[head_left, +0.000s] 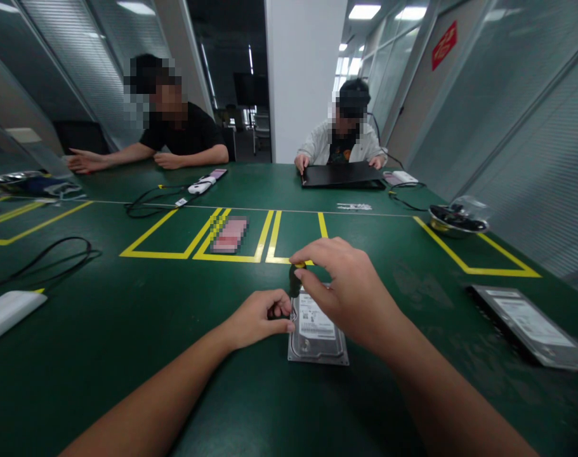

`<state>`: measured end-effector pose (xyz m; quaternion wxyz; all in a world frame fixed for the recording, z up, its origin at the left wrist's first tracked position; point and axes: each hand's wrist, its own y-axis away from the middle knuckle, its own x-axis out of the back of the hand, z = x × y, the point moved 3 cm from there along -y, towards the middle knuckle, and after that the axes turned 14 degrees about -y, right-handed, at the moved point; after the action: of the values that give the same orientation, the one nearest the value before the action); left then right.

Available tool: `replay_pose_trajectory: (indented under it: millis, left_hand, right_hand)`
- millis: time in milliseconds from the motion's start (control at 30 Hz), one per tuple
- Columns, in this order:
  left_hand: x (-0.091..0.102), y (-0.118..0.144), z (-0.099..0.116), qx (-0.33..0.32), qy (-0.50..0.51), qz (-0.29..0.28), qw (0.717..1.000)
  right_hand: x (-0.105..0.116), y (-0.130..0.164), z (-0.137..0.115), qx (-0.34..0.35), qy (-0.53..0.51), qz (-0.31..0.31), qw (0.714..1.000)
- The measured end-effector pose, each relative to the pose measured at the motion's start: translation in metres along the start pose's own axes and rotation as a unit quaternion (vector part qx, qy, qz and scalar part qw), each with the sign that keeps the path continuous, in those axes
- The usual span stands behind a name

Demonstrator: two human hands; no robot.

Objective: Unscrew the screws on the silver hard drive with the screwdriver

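A hard drive (pixel 317 330) lies flat, label up, on the green counter (pixel 127 330), near centre. The right hand (pixel 346 292) pinches the top of a small black screwdriver (pixel 294 279) w/ a yellow cap, standing upright at the drive's far-left corner. The left hand (pixel 260 317) is curled at that same corner; its fingertips seem to steady the shaft, though the tip itself is hidden. So both hands are closed round the tool, close together.

Progress, judging by looks: early. The drive's lid still sits on, no loose screws show on the counter nearby, & the work is at one corner screw only; the other corners look untouched, but screw heads are too small to tell.

A second drive (pixel 531 324) lies well apart at near right. Far side: two other people, one w/ hands on a black laptop (pixel 341 174). Cables (pixel 51 257) lie at left.
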<state>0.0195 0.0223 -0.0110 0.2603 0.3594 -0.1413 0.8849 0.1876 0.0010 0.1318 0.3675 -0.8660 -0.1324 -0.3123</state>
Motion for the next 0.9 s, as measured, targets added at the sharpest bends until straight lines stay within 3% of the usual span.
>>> replay_pose_trajectory:
  millis: [900]
  left_hand:
    - [0.0007,-0.0005,0.0015,-0.006,-0.011,0.000,1.000]
  right_hand:
    - [-0.0026,-0.0003,-0.0009,-0.020,-0.016,-0.016,1.000]
